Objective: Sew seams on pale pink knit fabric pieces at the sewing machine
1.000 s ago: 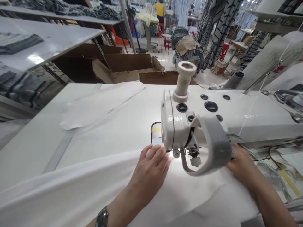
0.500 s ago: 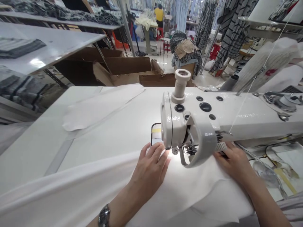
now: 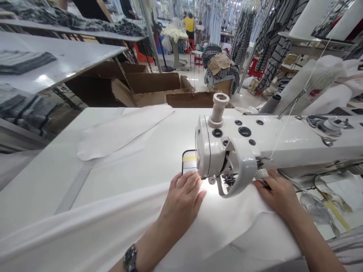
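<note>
Left hand: left hand lies palm down on the white fabric, fingers straight and close together, tips just beside the needle area.
Right hand: right hand rests on the same fabric on the far side of the needle, under the machine arm. Fingertips are hidden behind the curved guard, so I can't tell whether it pinches or just presses.
Fabric: spread over the near table edge, running under the head of the sewing machine, lit brightly at the needle (machine lamp glare washes out the detail there). It lies between the two hands, with a fold near the right wrist.
Wrist: wristwatch on the left arm.
Machine: white, thread running up and to the right from the arm, cream post upright on top.
Plate: small dark-framed plate with a yellow stripe, just past the left fingertips.
Table: white table, with a loose white piece lying flat, well apart from the hands.
Background: open cardboard boxes behind the table; a person in a yellow top far back.
</note>
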`<action>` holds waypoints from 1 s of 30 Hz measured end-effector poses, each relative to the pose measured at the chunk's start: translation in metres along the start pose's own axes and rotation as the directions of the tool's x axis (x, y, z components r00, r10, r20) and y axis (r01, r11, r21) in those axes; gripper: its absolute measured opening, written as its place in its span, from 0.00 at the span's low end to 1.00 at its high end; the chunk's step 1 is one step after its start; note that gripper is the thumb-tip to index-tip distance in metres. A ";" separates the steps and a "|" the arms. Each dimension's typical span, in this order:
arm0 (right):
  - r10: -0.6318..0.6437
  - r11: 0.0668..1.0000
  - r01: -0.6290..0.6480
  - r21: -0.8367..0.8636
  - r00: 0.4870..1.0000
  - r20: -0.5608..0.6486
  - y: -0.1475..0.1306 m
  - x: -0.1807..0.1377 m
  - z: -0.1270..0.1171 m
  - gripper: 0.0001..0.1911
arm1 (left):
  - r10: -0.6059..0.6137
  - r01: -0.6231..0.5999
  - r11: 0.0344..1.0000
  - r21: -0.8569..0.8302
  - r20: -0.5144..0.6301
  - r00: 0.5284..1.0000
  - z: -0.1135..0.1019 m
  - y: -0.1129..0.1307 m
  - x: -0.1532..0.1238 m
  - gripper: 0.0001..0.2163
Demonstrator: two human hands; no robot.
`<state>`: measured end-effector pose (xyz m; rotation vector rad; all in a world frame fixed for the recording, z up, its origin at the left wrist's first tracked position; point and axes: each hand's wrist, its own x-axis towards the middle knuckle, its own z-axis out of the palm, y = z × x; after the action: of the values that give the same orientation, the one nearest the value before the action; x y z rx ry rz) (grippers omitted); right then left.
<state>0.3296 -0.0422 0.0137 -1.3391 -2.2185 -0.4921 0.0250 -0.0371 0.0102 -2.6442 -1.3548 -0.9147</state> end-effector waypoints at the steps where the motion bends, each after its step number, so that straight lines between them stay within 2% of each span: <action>1: -0.002 1.000 0.002 0.000 1.000 0.000 0.000 0.000 0.000 0.08 | -0.010 0.010 1.000 -0.013 0.013 1.000 0.001 -0.001 -0.001 0.08; 7: 0.031 0.999 -0.030 -0.017 0.999 0.029 0.001 -0.002 0.001 0.09 | -0.067 0.066 0.998 0.003 0.053 0.996 0.006 -0.003 -0.005 0.07; 13: 0.077 0.997 -0.077 0.000 0.990 0.116 0.002 -0.002 0.000 0.10 | -0.039 0.038 0.998 0.040 0.016 0.999 0.012 -0.003 -0.008 0.09; 19: 0.070 0.997 -0.072 0.013 0.992 0.108 0.001 0.000 -0.001 0.12 | -0.042 0.037 0.997 0.073 0.063 0.997 0.013 -0.006 -0.002 0.09; 22: 0.064 0.997 -0.067 0.030 0.992 0.109 0.001 0.001 -0.002 0.12 | -0.010 -0.001 0.990 0.142 0.077 0.997 0.006 -0.001 0.000 0.10; 24: 0.061 0.997 -0.068 0.045 0.989 0.133 0.003 0.002 -0.006 0.11 | 0.010 -0.030 0.968 0.248 0.080 0.997 -0.004 0.007 -0.008 0.11; 26: 0.073 0.994 -0.087 0.063 0.978 0.197 0.003 0.003 -0.015 0.12 | -0.048 0.004 0.923 0.384 0.106 0.993 -0.015 0.012 -0.024 0.13; 28: 0.127 0.984 -0.156 0.083 0.950 0.285 -0.002 0.004 -0.028 0.12 | -0.147 0.057 0.878 0.476 0.154 0.977 -0.026 0.006 -0.039 0.15; 30: 0.213 0.941 -0.296 0.166 0.895 0.392 -0.019 0.004 -0.041 0.09 | -0.177 0.078 0.895 0.440 0.190 0.966 -0.036 -0.014 -0.038 0.17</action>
<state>0.3208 -0.0705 0.0484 -1.6756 -2.2483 0.1166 -0.0199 -0.0665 0.0171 -2.3858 -1.5768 -0.2710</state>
